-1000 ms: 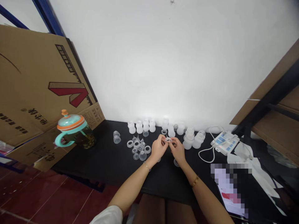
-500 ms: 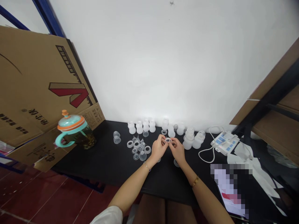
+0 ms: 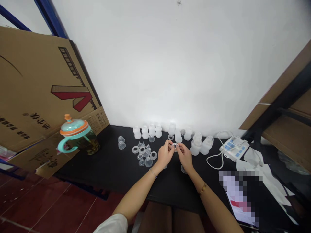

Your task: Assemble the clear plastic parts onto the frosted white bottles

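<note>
Over the table [image 3: 102, 171], left hand [image 3: 165, 153] and right hand [image 3: 185, 156] have tilted the ring [image 3: 175, 147]

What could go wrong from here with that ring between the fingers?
Three possible risks: The whitish ring is small and held by the fingers of the left hand and right hand, so it might slip loose. The white baby bottle stands close beyond the fingers and could be knocked over. The clear plastic part near the heel of the right hand is partly hidden and might be nudged.
</note>
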A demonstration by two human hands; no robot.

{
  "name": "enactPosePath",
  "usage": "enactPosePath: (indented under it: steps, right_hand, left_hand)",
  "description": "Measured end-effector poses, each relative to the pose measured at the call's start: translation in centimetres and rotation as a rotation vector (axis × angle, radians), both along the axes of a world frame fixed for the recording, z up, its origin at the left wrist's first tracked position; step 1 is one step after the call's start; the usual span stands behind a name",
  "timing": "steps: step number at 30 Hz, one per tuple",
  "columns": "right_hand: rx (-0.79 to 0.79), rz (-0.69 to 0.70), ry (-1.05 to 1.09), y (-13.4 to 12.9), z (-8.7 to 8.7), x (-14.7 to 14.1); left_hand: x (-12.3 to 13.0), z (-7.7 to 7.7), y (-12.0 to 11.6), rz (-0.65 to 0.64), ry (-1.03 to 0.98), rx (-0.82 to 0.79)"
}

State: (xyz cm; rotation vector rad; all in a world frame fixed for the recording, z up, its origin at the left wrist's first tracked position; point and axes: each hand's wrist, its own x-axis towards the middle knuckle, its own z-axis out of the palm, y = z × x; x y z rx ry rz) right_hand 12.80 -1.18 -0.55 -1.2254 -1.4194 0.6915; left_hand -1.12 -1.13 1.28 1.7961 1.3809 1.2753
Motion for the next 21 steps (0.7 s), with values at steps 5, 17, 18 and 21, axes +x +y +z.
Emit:
enactPosePath:
  steps: [5, 17, 18, 21]
  right_hand:
    - [0.005, -0.01, -0.021, -0.12, 0.1, -0.16]
    - [0.032, -0.021, -0.037, 0.05, 0.25, -0.07]
    - [0.035, -0.025, -0.038, 0.04, 0.26, -0.07]
    - [0.037, -0.024, -0.04, -0.08, 0.32, -0.06]
  left_hand:
    - [-0.03, -0.17, -0.02, 0.006, 0.035, 0.017]
    - [-0.01, -0.25, -0.03, -0.004, 0.051, 0.018]
    - [0.0, -0.26, -0.03, -0.005, 0.044, 0.022]
    - [0.01, -0.25, -0.04, -0.013, 0.028, 0.028]
